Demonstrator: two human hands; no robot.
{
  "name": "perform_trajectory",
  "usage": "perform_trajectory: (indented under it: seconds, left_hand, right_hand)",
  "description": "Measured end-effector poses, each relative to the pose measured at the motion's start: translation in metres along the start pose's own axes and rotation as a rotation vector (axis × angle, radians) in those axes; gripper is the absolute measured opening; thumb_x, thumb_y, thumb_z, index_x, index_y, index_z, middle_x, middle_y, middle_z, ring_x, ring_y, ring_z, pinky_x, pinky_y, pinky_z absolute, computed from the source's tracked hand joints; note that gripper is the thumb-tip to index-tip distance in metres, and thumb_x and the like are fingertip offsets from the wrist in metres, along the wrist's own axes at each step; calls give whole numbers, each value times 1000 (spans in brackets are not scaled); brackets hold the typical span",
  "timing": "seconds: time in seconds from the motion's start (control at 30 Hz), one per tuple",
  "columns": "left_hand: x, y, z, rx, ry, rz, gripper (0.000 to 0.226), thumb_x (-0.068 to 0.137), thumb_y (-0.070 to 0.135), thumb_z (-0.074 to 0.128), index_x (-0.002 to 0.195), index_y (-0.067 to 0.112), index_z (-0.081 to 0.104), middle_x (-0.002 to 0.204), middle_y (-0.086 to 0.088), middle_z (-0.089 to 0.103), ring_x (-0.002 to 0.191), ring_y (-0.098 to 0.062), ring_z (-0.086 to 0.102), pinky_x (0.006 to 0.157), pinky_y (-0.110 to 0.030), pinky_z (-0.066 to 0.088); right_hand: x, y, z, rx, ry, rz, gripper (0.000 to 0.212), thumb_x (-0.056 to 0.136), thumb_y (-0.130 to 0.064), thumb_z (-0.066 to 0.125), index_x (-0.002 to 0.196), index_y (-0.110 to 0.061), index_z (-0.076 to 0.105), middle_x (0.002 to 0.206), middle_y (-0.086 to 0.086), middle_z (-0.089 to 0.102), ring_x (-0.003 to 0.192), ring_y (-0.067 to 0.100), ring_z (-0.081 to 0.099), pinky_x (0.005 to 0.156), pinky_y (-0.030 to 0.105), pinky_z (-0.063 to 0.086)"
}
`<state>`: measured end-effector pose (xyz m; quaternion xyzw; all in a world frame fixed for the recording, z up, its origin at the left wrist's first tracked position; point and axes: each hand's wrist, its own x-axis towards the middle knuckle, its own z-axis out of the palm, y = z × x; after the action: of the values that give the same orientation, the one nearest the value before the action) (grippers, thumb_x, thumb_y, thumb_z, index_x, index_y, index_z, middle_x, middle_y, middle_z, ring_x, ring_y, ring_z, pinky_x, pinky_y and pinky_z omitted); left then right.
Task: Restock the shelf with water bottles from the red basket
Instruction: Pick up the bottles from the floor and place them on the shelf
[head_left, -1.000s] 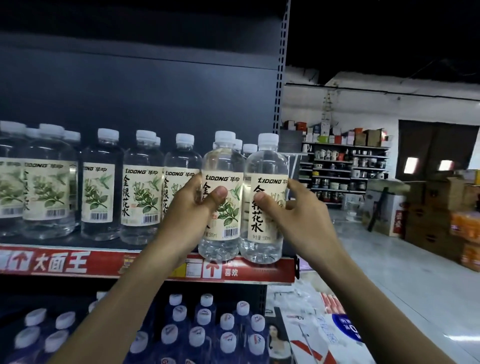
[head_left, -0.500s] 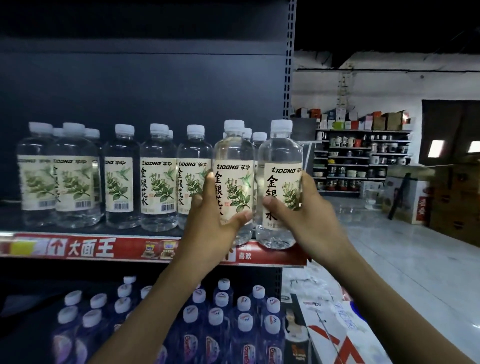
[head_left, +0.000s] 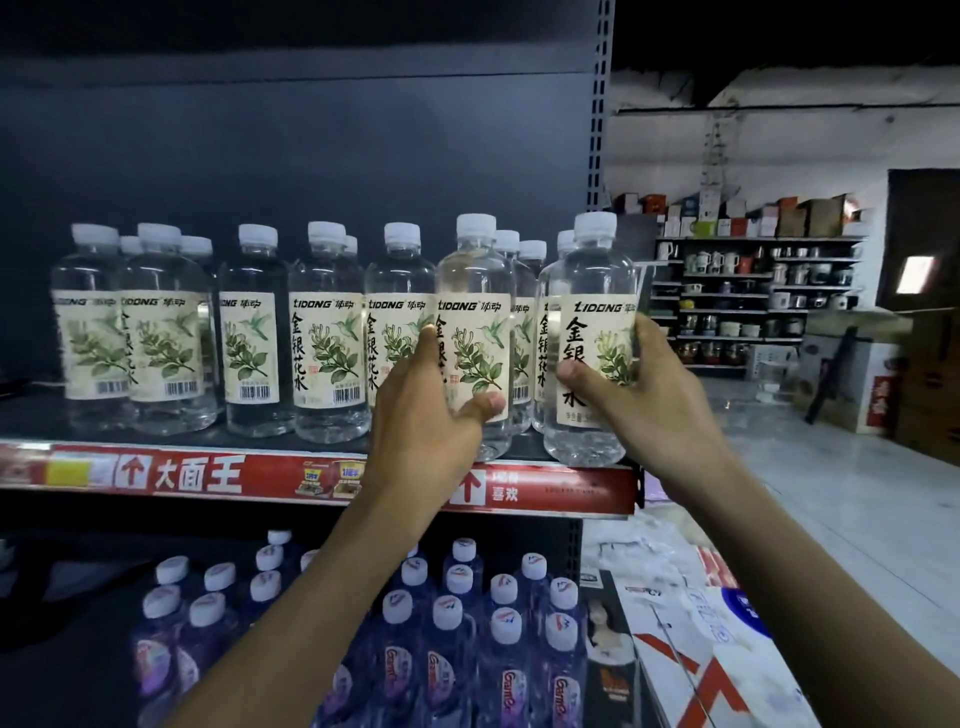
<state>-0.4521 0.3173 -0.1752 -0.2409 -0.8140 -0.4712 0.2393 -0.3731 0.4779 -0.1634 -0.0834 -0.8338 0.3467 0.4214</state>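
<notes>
Head cam: dark shelf (head_left: 31, 415) w/ a red price strip (head_left: 260, 475) along its front; a row of clear water bottles (head_left: 254, 332) stands on it (white caps, leaf labels). Below sits a lower tier of purple-label bottles (head_left: 447, 623). At the shelf's right end, front edge, two more bottles stand upright side by side, near but apart. L hand (head_left: 426, 415) grips the inner bottle (head_left: 475, 322), thumb across the label, fingers curled round its left side. R hand (head_left: 649, 395) grips the end bottle (head_left: 597, 291), thumb on label, fingers wrapped behind.
</notes>
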Motion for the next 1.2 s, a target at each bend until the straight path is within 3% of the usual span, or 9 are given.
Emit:
perform_trajectory:
  seconds: [0.13, 0.3, 0.4, 0.5, 0.67, 0.77, 1.03, 1.13, 1.2]
  left_hand:
    - [0, -4, 6, 10, 64, 23, 89, 83, 44, 71, 155, 27, 23, 125, -3, 36, 113, -22, 52, 105, -47, 46]
    - [-4, -7, 18, 48, 125, 78, 91, 87, 44, 66, 157, 21, 14, 134, -5, 42, 114, -21, 55, 103, -34, 44]
    - [-4, -13, 20, 132, 151, 89, 92, 86, 50, 63, 158, 22, 13, 140, -7, 42, 127, -23, 47, 109, -40, 42]
    - [-10, -24, 22, 112, 73, 110, 96, 86, 44, 65, 158, 27, 3, 137, -2, 39, 124, -16, 45, 108, -24, 34]
    - [-11, -31, 23, 101, 82, 104, 94, 89, 33, 69, 157, 31, 4, 130, 4, 32, 102, 4, 35, 91, -1, 14]
    - [-8, -33, 25, 101, 105, 118, 91, 89, 34, 68, 157, 29, 8, 132, 3, 34, 102, -2, 44, 92, -9, 31]
    - [-6, -36, 27, 151, 111, 148, 90, 90, 40, 65, 158, 24, 7, 130, 0, 41, 106, -16, 54, 93, -26, 44]
    - [-12, -36, 12, 68, 79, 174, 75, 93, 47, 57, 156, 24, 24, 131, 1, 44, 114, -16, 52, 101, -38, 49]
    - [-16, -52, -10, 13, 135, 172, 59, 95, 47, 54, 148, 25, 41, 131, 1, 49, 118, -19, 53, 101, -44, 49]
  right_hand:
    - [4, -1, 10, -51, -11, 27, 80, 78, -64, 64, 138, -21, 35, 106, -13, 58, 96, 23, 65, 84, 36, 50]
    - [8, -5, 28, -83, -4, 43, 91, 83, -64, 60, 153, -23, 18, 131, 8, 39, 100, 16, 42, 92, 32, 40]
    - [4, -5, 24, -59, -74, 85, 93, 85, -60, 61, 155, -31, 8, 147, 11, 27, 107, 22, 46, 105, 43, 37]
    - [5, 8, 16, 24, -203, 99, 98, 82, -50, 70, 154, -41, 4, 161, 3, 15, 143, 28, 28, 116, 52, 22]
    - [7, 16, 15, 79, -302, 53, 115, 61, -75, 64, 151, -46, 0, 162, -7, 20, 143, 25, 34, 115, 54, 30]
    - [11, 19, 17, 66, -309, 34, 112, 68, -73, 63, 153, -44, -3, 163, -5, 19, 145, 25, 31, 117, 52, 25]
    - [10, 20, 14, 28, -361, 17, 102, 82, -59, 61, 154, -39, -9, 164, -2, 13, 150, 24, 14, 120, 46, 16]
    - [5, 14, 15, 28, -286, 62, 102, 77, -59, 66, 154, -41, 1, 160, -1, 26, 145, 26, 29, 117, 47, 24]
    - [-2, 10, 19, -57, -65, 22, 101, 74, -54, 71, 153, -31, 14, 152, 5, 37, 134, 28, 42, 111, 45, 32]
